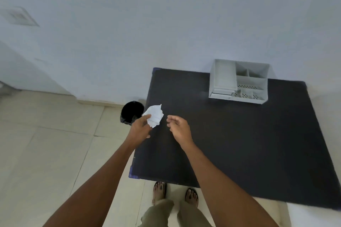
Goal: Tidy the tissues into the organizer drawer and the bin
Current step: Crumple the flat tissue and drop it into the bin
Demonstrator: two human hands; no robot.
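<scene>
We note the left hand [139, 127] pinching a crumpled white tissue [154, 115] between thumb and fingers [146, 117], held above the tabletop [239, 143] at its left edge. The black bin [132, 112] sits on the floor just beyond and left of those fingers. The right hand [178, 128] hovers near, loosely curled, holding nothing. The organizer [239, 81] stands well off to the right (drawer state unclear). We judge the binning step in hand; next: carry the tissue left over the bin mouth, then release.
</scene>
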